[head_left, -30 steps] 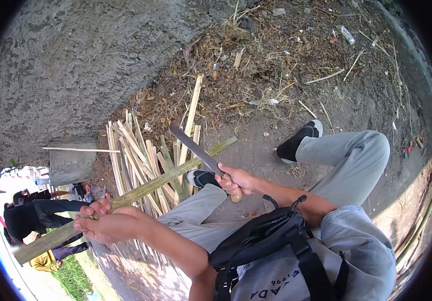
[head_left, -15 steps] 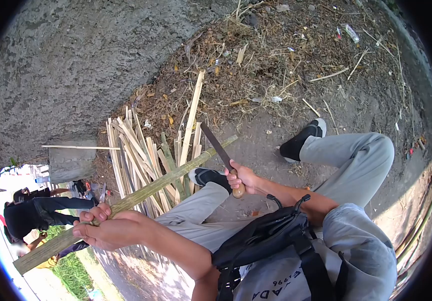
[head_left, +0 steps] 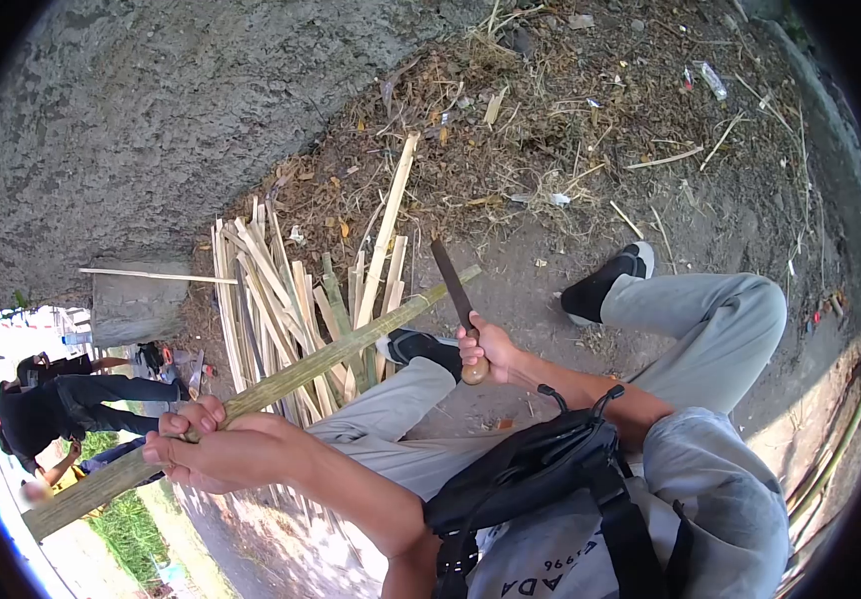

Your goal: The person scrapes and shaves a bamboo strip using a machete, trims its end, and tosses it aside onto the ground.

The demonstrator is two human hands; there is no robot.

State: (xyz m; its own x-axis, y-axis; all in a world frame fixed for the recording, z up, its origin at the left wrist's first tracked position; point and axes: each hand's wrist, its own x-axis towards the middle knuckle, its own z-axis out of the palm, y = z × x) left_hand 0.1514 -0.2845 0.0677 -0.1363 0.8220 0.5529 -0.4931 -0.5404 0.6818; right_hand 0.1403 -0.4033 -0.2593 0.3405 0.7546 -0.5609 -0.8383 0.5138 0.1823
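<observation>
My left hand (head_left: 213, 444) is wrapped round a long greenish bamboo strip (head_left: 335, 349), which slants from the lower left up to the middle of the view. The wooden handle of a long dark blade (head_left: 452, 283) is in my right hand (head_left: 485, 349). The blade points up and slightly left, and crosses the strip near its far end; whether they touch I cannot tell. Beneath the strip, split bamboo pieces (head_left: 266, 299) lie in a pile.
A rough grey wall or rock (head_left: 171, 130) fills the upper left. Two people stand at the left, one in black (head_left: 36, 424), one in yellow (head_left: 66, 482). Dry leaves and litter (head_left: 540, 130) cover the ground above. My legs and a black bag (head_left: 530, 469) are below.
The blade has swung from pointing up-left to nearly upright, and my right hand has moved slightly right. My left hand keeps its grip on the strip.
</observation>
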